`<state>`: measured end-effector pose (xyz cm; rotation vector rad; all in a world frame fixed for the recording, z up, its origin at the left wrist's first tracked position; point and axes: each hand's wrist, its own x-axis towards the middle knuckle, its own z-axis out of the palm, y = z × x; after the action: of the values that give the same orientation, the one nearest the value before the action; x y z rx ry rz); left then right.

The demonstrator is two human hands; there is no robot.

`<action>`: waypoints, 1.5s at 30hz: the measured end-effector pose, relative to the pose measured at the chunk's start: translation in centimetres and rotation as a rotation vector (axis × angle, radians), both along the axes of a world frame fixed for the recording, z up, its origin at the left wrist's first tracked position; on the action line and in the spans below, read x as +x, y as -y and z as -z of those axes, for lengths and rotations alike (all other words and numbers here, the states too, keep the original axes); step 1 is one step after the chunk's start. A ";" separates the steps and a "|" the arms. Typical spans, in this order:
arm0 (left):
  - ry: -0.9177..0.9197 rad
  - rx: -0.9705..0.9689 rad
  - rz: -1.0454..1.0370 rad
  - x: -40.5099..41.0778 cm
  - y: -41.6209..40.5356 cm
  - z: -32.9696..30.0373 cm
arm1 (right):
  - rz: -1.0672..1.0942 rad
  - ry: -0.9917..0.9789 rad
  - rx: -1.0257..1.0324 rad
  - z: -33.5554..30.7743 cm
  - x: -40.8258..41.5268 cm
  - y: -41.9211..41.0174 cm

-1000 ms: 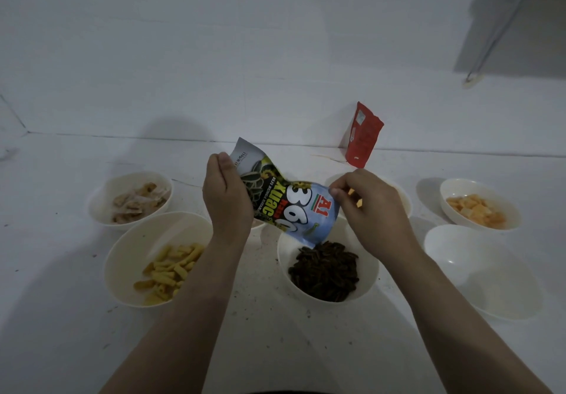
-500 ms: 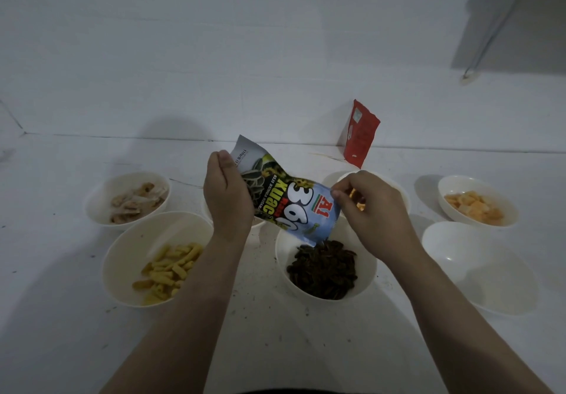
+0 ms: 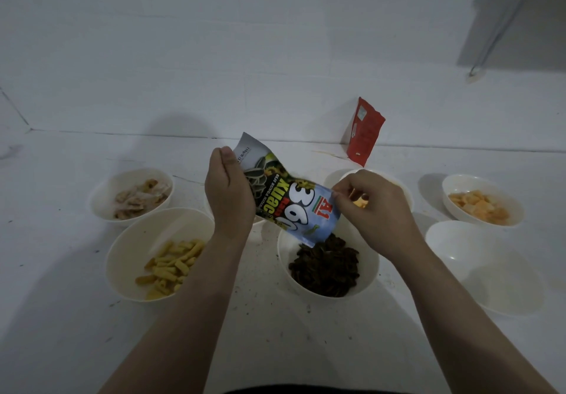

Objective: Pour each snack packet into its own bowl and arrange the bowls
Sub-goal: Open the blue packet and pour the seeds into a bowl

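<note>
- Left hand point(image 3: 230, 194) grips the tilted, glossy printed sunflower-seed packet point(image 3: 288, 200); right hand point(image 3: 372, 207) pinches its mouth corner.
- Round white bowl of dark seeds point(image 3: 372, 268) sits under the mouth, at 6 o'clock.

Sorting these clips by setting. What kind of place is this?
Probably a plain home counter or white tabletop against a bare white wall: round white bowls of snacks and a red foil packet suggest casual snack prep.

A plain home setting: white bowls point(image 3: 159, 259) of snacks set on a speckled white floor point(image 3: 61, 332) beside a bare wall point(image 3: 214, 41)
</note>
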<state>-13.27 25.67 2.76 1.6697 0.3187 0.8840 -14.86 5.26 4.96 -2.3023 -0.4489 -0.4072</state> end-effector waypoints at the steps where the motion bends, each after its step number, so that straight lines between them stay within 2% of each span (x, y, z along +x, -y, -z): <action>1: -0.001 0.010 -0.003 0.0 0.0 0.0 | -0.003 -0.007 0.002 0.0 0.0 0.0; 16: 0.036 0.143 -0.007 -0.6 0.3 0.0 | -0.016 -0.035 -0.147 0.4 0.1 0.6; 22: 0.039 0.127 -0.005 -0.7 -0.3 0.7 | 0.005 0.036 -0.059 -0.1 -0.2 1.0; 26: 0.050 0.153 -0.004 -0.8 -0.3 1.3 | 0.004 0.010 -0.104 -0.1 -0.3 1.0; 33: 0.098 0.253 -0.013 -0.6 -0.4 0.7 | 0.014 -0.051 -0.143 -0.1 -0.2 1.2; 39: 0.164 0.330 0.012 -0.7 -0.4 0.0 | 0.063 -0.016 -0.055 0.5 -0.8 1.2; 45: 0.203 0.477 0.009 -0.9 0.2 -0.4 | 0.056 -0.079 -0.053 1.7 -1.1 1.5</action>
<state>-14.19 25.46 3.16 1.9891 -0.0461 1.1769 -15.91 3.81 3.30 -2.3777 -0.3613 -0.3337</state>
